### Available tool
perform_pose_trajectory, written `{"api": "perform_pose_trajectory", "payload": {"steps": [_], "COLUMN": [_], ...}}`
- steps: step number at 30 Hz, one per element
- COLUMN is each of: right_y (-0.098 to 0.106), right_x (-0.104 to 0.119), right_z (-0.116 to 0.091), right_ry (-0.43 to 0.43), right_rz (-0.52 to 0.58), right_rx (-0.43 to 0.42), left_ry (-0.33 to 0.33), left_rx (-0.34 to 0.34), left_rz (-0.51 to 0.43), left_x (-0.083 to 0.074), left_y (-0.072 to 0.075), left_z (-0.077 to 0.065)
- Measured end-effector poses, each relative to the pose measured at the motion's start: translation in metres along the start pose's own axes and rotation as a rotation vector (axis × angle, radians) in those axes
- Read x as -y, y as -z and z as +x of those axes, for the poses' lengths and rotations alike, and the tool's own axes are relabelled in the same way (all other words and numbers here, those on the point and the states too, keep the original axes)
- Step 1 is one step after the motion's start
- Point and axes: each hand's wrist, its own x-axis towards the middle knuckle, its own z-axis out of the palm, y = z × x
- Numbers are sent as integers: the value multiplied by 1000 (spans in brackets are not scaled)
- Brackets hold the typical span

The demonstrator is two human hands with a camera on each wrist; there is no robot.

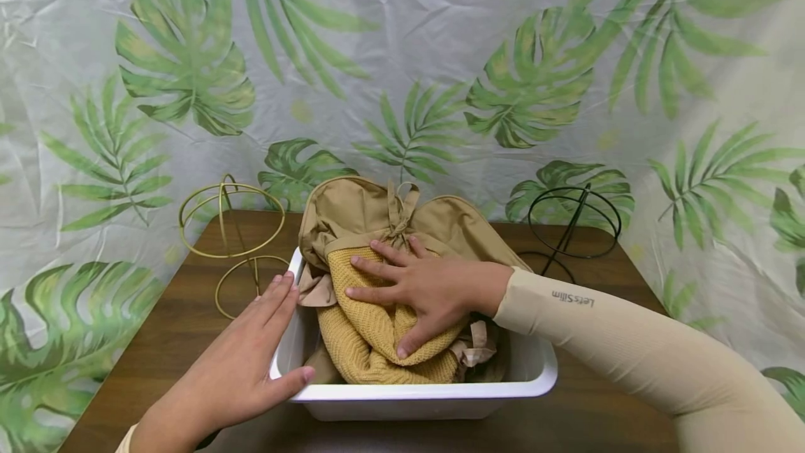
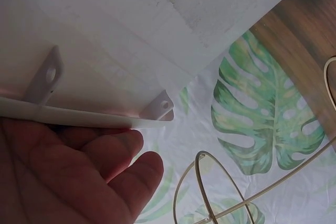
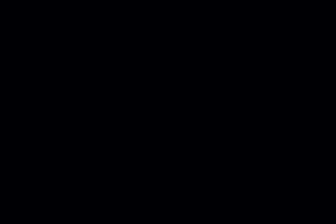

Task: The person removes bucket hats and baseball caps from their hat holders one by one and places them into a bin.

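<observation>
In the head view, a white plastic basin (image 1: 415, 391) holds a bundle of tan smooth fabric (image 1: 352, 208) and mustard ribbed knit (image 1: 352, 344). A tan tie is knotted in a bow (image 1: 400, 219) at the top of the bundle. My right hand (image 1: 418, 289) lies spread over the knit, fingers apart and pressing on it. Along the basin's left rim rests my left hand (image 1: 245, 351), its fingers extended and the thumb over the front corner. The left wrist view shows the left hand (image 2: 79, 166) against the rim's underside. The right wrist view is black.
A gold wire stand (image 1: 231, 254) is on the brown wooden table (image 1: 604, 383) left of the basin. To the right is a black wire stand (image 1: 569, 229). A leaf-printed cloth (image 1: 415, 40) hangs behind the table.
</observation>
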Motion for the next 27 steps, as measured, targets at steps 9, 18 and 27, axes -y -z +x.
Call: {"api": "perform_pose_trajectory", "payload": {"steps": [9, 18, 27], "right_y": [-21, -31, -51], "right_x": [-3, -12, -9], "right_z": [10, 20, 40], "right_ry": [68, 110, 99], "right_rz": [146, 162, 209], "right_rx": [81, 102, 170], "left_ry": [2, -2, -18], "left_rx": [-1, 3, -12], "left_rz": [-4, 1, 16], "left_x": [1, 0, 1], "left_y": [-4, -5, -2], "left_z": [2, 3, 1]}}
